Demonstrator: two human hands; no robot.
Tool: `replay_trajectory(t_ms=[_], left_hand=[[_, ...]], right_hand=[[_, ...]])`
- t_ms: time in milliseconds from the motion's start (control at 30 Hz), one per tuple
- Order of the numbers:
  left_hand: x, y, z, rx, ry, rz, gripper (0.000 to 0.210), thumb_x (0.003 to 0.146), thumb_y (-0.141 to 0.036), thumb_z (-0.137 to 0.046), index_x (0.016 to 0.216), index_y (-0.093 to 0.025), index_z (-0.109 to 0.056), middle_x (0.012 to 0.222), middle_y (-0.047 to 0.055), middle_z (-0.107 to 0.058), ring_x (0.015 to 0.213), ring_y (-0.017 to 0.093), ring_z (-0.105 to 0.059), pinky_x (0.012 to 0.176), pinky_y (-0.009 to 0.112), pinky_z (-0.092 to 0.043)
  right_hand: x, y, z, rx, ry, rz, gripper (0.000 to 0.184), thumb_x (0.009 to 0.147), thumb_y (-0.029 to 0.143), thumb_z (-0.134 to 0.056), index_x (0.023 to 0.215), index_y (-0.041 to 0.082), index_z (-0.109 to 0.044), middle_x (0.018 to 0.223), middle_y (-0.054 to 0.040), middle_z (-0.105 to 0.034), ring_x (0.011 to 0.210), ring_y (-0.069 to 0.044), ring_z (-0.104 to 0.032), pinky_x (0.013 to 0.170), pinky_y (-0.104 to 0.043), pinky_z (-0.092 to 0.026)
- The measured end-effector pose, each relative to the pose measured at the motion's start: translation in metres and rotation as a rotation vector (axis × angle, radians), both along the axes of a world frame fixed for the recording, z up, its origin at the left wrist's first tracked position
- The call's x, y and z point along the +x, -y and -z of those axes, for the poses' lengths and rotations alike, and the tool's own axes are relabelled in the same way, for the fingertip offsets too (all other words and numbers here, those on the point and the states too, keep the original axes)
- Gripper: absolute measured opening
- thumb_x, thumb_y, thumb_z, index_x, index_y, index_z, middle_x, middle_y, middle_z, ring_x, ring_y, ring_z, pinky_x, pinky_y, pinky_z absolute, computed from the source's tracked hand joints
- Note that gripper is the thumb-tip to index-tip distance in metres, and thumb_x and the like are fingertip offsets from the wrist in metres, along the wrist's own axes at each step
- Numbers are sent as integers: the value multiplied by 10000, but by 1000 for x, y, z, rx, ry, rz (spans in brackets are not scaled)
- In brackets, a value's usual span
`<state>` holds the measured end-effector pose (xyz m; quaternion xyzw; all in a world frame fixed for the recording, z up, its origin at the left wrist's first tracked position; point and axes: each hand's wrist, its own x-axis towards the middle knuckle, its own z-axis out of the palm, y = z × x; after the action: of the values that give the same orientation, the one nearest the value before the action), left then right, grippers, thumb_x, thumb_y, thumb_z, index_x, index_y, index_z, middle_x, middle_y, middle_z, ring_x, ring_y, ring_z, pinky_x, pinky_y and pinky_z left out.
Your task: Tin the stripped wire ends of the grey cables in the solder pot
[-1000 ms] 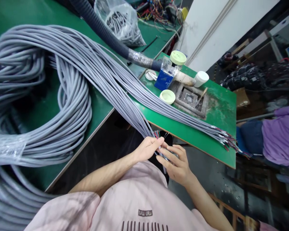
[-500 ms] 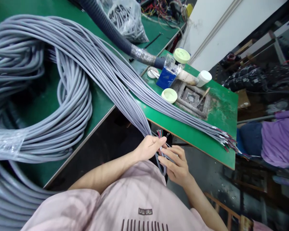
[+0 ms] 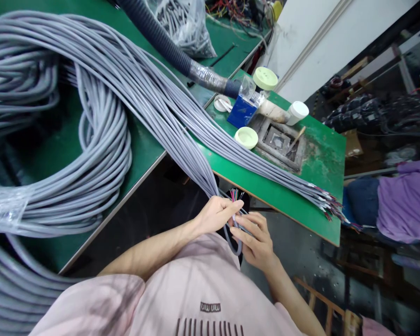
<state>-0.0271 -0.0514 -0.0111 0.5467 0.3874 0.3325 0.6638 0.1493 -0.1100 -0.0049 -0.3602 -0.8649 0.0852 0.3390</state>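
Just above my lap, my left hand (image 3: 220,212) is closed around a grey cable (image 3: 234,242), thumb on top near its stripped end. Thin coloured wires (image 3: 236,195) fan upward out of that grip. My right hand (image 3: 255,237) is closed on the same cable a little lower, fingers bent around it; some fingertips are hidden. The cable loops down between both hands. A bundle of grey cables (image 3: 199,170) runs from the left down to my left hand. Another cable bundle (image 3: 266,171) lies across the green board, its stripped ends (image 3: 331,205) hanging past the right edge.
Large coils of grey cable (image 3: 101,172) lie on the green table (image 3: 143,135). On the green board (image 3: 317,149) stand a soldering pot (image 3: 280,142), a blue box (image 3: 242,112), a white cup (image 3: 297,113) and pale lids (image 3: 247,137). An extraction hose (image 3: 157,39) crosses above. A person in purple (image 3: 406,200) is at right.
The view has shifted slightly, so the coils at left sit a little farther left and higher. Both hands keep nearly the same grip on the cable.
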Motion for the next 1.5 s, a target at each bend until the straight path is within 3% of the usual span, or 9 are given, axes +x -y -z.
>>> replay_trajectory(t_ms=[367, 700, 867, 967, 1033, 1133, 1200, 1300, 1500], left_hand=[[3, -1, 1, 54, -8, -40, 617, 883, -560, -471, 439, -143, -571, 460, 17, -545, 490, 99, -513, 511, 219, -386], [5, -1, 1, 34, 2, -37, 556, 871, -540, -505, 500, -135, -591, 507, 25, -587, 512, 106, -537, 527, 220, -417], [14, -4, 1, 218, -20, 43, 445, 901, -457, -499, 652, -144, -695, 627, 45, -662, 619, 129, -604, 627, 238, -473], [17, -15, 3, 412, -67, 73, 312, 885, -425, -553, 927, -170, -728, 731, 43, -706, 704, 146, -623, 695, 262, -489], [18, -27, 6, 591, -149, 17, 290, 877, -407, -579, 1004, -183, -712, 769, 46, -715, 738, 157, -619, 736, 291, -482], [23, -52, 9, 831, -327, -49, 251, 905, -365, -544, 974, -194, -714, 882, 68, -720, 797, 175, -607, 767, 333, -448], [32, -68, 9, 938, -446, -52, 252, 922, -340, -510, 989, -203, -710, 951, 75, -707, 855, 195, -590, 759, 347, -417], [54, -87, 6, 1052, -580, -10, 250, 928, -301, -485, 1053, -214, -683, 1031, 85, -676, 968, 239, -551, 770, 374, -376], [97, -104, 1, 1160, -788, 30, 188, 889, -241, -533, 1034, -181, -636, 1052, 132, -614, 1034, 305, -502, 810, 425, -337]], right_hand=[[2, 2, 6, -43, -52, 10, 429, 850, 100, -551, 1225, 305, -593, 1160, -61, -675, 1061, -233, -577, 907, -486, -484], [2, 0, 9, -70, -95, 5, 459, 824, 69, -568, 1231, 279, -592, 1185, -78, -663, 1094, -234, -565, 921, -475, -476], [17, 10, 8, 27, 25, 108, 386, 831, 73, -515, 1140, 280, -617, 1184, -66, -647, 1090, -223, -566, 936, -458, -466], [52, 34, 13, 50, 144, 379, 290, 828, 95, -534, 1058, 240, -634, 1195, -103, -618, 1082, -244, -574, 919, -454, -466], [80, 57, 22, -32, 309, 618, 243, 857, 169, -542, 1079, 204, -634, 1143, -136, -640, 1045, -272, -595, 874, -451, -477], [109, 90, 38, -259, 444, 761, 360, 896, 264, -508, 1238, 171, -567, 927, -102, -708, 807, -238, -658, 735, -388, -511], [110, 103, 48, -342, 382, 742, 356, 899, 259, -495, 1238, 177, -566, 847, -70, -722, 723, -212, -669, 690, -355, -520], [88, 101, 55, -428, 268, 630, 297, 897, 229, -488, 1164, 183, -611, 859, -62, -738, 746, -201, -688, 696, -342, -533], [45, 66, 42, -570, 109, 466, 249, 903, 253, -514, 1088, 171, -657, 894, -75, -748, 834, -202, -696, 785, -355, -540]])
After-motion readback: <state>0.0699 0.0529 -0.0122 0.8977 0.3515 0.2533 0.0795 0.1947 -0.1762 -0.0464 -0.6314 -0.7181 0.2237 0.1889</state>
